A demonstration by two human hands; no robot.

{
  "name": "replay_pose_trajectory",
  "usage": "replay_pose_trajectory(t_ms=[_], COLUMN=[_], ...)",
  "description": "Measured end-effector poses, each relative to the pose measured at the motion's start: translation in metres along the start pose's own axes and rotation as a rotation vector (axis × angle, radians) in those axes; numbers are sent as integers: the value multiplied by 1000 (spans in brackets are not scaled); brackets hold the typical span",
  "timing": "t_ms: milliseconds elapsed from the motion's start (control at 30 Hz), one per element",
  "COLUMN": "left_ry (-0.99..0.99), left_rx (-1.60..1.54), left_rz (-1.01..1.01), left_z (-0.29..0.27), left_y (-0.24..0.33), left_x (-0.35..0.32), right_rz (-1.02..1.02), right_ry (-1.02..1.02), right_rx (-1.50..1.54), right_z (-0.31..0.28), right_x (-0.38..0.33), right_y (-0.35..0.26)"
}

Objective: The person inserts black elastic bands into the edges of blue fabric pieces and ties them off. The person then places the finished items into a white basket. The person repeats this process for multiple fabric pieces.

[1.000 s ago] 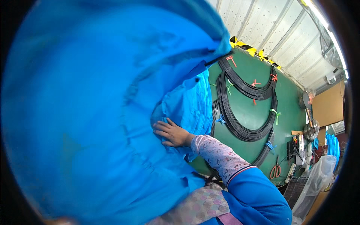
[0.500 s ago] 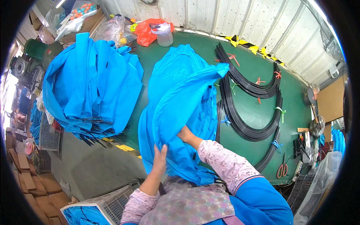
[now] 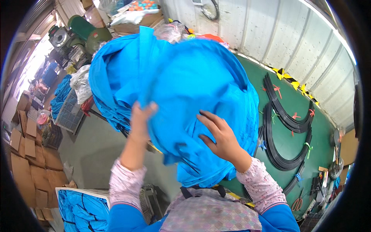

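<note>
A rounded piece of blue fabric (image 3: 181, 89) with a dark, hoop-like edge is raised in front of me, blurred by motion. Its left edge is pinched in my left hand (image 3: 140, 121), the thumb lying on the near face. My right hand (image 3: 221, 140) is over the lower right of the fabric, fingers spread and gripping nothing. Whether its fingertips touch the cloth I cannot tell. Below and to the right lies a stack of similar blue fabric (image 3: 243, 127) on the green table (image 3: 286, 131). At the left, another heap of blue fabric (image 3: 116, 73) is partly hidden behind the raised piece.
Bundles of curved black rods (image 3: 286, 158), tied with coloured strips, lie on the table's right. Red-handled scissors (image 3: 297, 203) are near the right edge. A white crate (image 3: 83, 192) of blue fabric stands lower left, beside flattened cardboard (image 3: 36, 170). A corrugated wall (image 3: 266, 34) rises behind.
The blue fabric piece has been lifted off the stack and swung up and left, spread wider. My left hand moved up and left; my right hand came out of the folds. The view shifted left.
</note>
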State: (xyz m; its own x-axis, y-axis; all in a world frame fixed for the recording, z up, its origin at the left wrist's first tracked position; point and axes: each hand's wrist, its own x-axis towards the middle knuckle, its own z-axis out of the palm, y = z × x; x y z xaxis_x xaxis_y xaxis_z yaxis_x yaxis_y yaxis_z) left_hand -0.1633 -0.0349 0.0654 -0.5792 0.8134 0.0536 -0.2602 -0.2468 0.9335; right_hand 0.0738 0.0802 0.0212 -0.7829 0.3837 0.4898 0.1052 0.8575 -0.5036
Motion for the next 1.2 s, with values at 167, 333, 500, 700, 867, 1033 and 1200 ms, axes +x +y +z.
replay_pose_trajectory(t_ms=[167,333,500,700,867,1033,1200], left_ry=[273,659,725,407,296,-675,38], left_rx=[89,628,1287,1527,1413,1299,1067], left_rz=[175,173,-214,280,1091,-397,-327], left_z=[-121,-338,-430,-460,-191,-102,-182], left_y=[102,74,43,145,20,-222,-386], left_x=[107,196,236,213,88,-139,-221], right_rz=[225,515,685,592,1021,1115,994], right_ry=[-165,-273,-422,-415,-149,-180,-160], right_rx=[124,75,-34,-132,-514,-685,-589], right_z=[11,15,20,47,56,65,47], right_x=[-56,-130,-182,-243,-316,-372,-381], right_y=[9,12,7,27,14,18,29])
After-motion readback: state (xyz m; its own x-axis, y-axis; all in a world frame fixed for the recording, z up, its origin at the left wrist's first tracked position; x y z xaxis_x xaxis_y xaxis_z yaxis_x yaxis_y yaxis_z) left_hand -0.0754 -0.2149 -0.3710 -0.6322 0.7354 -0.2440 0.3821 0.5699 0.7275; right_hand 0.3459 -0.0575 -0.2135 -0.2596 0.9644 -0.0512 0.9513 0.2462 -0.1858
